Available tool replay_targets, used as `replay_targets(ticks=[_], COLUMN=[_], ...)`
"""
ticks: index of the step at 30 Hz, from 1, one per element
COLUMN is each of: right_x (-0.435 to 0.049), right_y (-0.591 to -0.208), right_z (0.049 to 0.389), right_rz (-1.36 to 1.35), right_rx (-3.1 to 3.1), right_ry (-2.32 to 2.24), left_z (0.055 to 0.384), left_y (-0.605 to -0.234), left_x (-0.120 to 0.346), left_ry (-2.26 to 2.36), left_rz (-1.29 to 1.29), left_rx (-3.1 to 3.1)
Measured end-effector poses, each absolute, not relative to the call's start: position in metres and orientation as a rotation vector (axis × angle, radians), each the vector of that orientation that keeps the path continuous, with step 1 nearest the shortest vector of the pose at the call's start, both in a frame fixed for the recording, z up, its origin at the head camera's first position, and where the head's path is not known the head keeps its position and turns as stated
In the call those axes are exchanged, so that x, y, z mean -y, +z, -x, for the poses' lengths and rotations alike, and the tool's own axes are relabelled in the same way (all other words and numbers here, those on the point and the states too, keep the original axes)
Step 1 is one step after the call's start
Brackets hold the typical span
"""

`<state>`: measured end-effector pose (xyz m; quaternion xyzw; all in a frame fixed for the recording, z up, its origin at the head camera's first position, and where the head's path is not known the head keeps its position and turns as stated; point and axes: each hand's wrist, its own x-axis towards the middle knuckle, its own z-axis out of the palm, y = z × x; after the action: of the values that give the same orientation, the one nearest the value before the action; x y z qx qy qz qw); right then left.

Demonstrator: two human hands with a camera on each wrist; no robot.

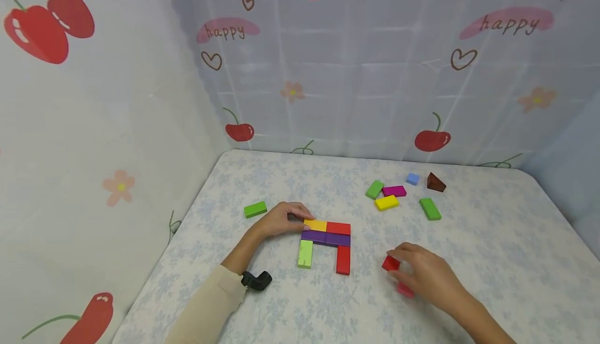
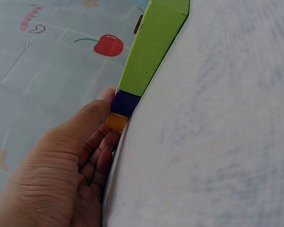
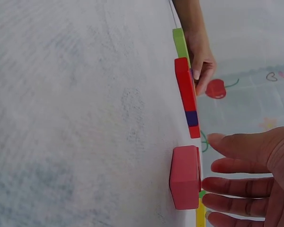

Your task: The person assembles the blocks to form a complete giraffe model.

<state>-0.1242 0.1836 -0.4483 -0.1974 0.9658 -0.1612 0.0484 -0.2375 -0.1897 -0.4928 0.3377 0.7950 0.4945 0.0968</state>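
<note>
Several flat blocks lie together on the table: a yellow-orange block point(image 1: 316, 225) beside a red one point(image 1: 338, 228), two purple blocks point(image 1: 325, 238) in front, then a light green block point(image 1: 305, 254) and another red block point(image 1: 344, 259) pointing toward me. My left hand point(image 1: 283, 219) pinches the left end of the yellow-orange block between thumb and fingers; in the left wrist view the fingers curl behind that block point(image 2: 117, 122). To the right, my right hand point(image 1: 428, 272) hovers with spread fingers by a small red block point(image 1: 391, 263) and a pink block point(image 1: 405, 290), partly hidden below it.
A green block point(image 1: 255, 209) lies beyond my left wrist. Back right are another green block point(image 1: 375, 189), a magenta block point(image 1: 394, 191), a yellow block point(image 1: 386, 203), a blue block point(image 1: 412, 179), a brown wedge point(image 1: 436, 182) and a further green block point(image 1: 430, 208). A printed curtain point(image 1: 356, 84) hangs behind.
</note>
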Motion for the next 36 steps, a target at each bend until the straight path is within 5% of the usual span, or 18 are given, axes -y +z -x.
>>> replay_targets(ticks=[36], right_x=[-0.147], right_y=[-0.436], right_z=[0.118], right_rz=[0.784], right_rx=[-2.988], right_ry=[-0.436], left_z=[0.237], left_y=[-0.492], left_x=[0.191], left_ry=[1.473], left_rz=[-0.985], left_rx=[-2.343])
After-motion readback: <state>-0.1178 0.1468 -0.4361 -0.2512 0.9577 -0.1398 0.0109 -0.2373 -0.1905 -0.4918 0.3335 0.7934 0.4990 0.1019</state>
